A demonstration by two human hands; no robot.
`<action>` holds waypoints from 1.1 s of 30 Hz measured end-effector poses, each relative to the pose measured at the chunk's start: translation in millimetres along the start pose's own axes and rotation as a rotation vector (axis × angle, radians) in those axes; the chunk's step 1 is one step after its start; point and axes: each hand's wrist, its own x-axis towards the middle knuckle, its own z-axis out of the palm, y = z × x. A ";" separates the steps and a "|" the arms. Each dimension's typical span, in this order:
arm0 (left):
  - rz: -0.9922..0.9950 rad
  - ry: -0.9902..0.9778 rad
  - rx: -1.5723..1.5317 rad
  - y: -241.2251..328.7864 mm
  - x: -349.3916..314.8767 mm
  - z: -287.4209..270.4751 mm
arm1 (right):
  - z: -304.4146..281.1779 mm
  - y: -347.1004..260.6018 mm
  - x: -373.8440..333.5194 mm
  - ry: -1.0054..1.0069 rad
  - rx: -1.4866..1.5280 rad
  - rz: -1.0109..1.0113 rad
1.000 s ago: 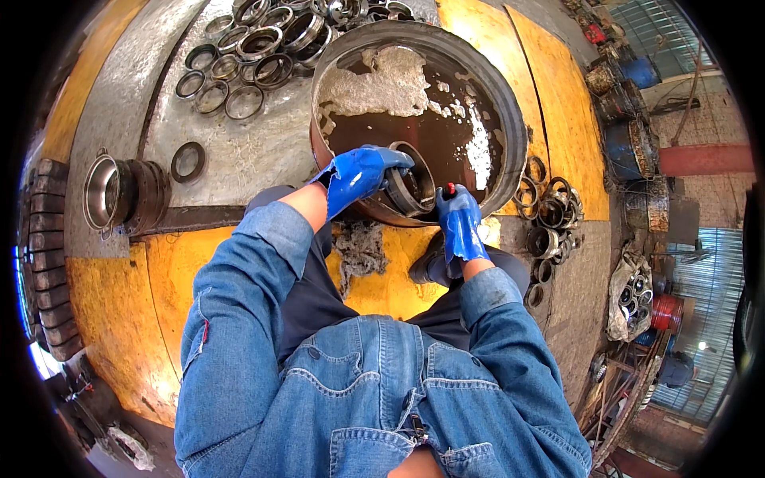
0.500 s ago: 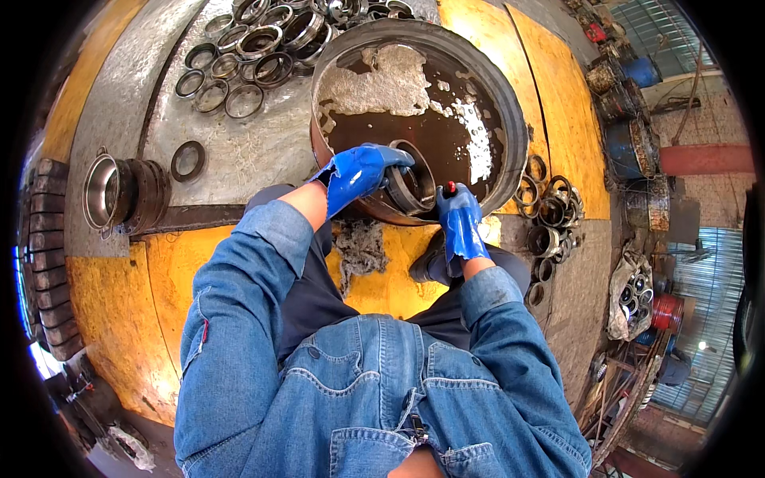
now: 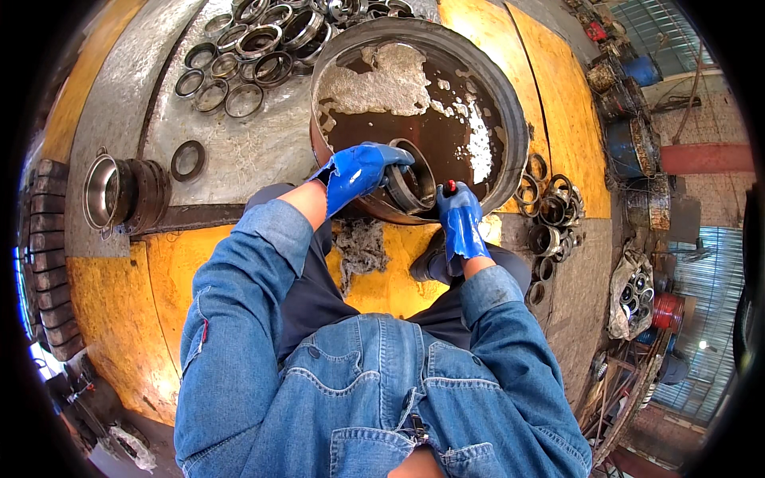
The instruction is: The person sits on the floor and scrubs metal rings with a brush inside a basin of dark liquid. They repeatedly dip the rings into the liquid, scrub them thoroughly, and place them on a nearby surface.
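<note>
My view of the red-ended object (image 3: 451, 188) is mostly blocked by the gloved right hand (image 3: 460, 219), curled around it; I cannot identify its type. The gloved left hand (image 3: 362, 174) clasps the metal ring (image 3: 403, 194) at its left side, thumb hidden from me. The ring sits tilted at the near rim of the round tub (image 3: 516, 135), dark-walled, paler-edged. Any lettering is too small for me to read.

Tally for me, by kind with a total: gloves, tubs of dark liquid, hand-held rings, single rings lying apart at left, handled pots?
Blue gloves: 2
Liquid tub: 1
Held ring: 1
Lone ring: 1
Handled pot: 1
Total: 6
</note>
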 end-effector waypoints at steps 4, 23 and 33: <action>-0.026 -0.002 0.021 4.7 -0.8 0.3 | 1.1 2.0 0.4 0.006 0.006 -0.004; 0.264 0.176 0.026 -0.4 -2.9 11.2 | 3.6 0.1 -0.4 0.050 0.016 0.033; 0.239 0.526 0.069 165.7 35.2 -72.2 | -9.9 -9.9 -3.6 -0.063 0.011 0.124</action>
